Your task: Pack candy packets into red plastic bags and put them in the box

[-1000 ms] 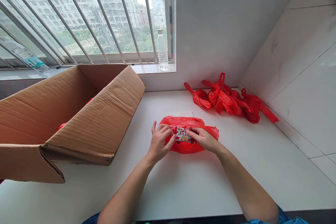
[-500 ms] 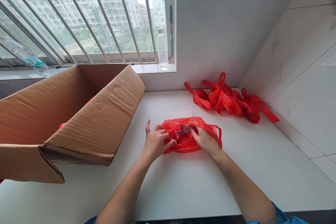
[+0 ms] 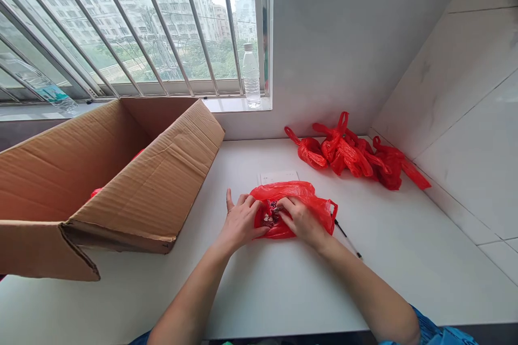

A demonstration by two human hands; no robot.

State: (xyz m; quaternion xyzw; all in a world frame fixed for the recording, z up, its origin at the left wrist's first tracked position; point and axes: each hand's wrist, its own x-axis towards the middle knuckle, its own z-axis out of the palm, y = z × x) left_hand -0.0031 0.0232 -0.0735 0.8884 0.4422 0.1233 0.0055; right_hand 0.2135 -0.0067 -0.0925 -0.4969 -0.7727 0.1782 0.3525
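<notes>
A red plastic bag (image 3: 301, 197) lies on the white counter (image 3: 283, 285) in front of me. My left hand (image 3: 239, 222) grips its left edge, fingers curled on the plastic. My right hand (image 3: 300, 220) presses on the bag's middle, its fingers closed on a small printed packet (image 3: 269, 219) that shows only partly at the bag's mouth. A thin black pen (image 3: 347, 238) lies on the counter just right of my right wrist.
A large open cardboard box (image 3: 121, 178) stands at the left with something red inside. Several tied red bags (image 3: 352, 153) lie in the back right corner. A white card (image 3: 278, 177) sits behind the bag. A water bottle (image 3: 251, 76) stands on the window sill.
The printed packet has gone from lying on top of the bag to mostly inside it. Both hands moved closer together and slightly left. The pen has come into view.
</notes>
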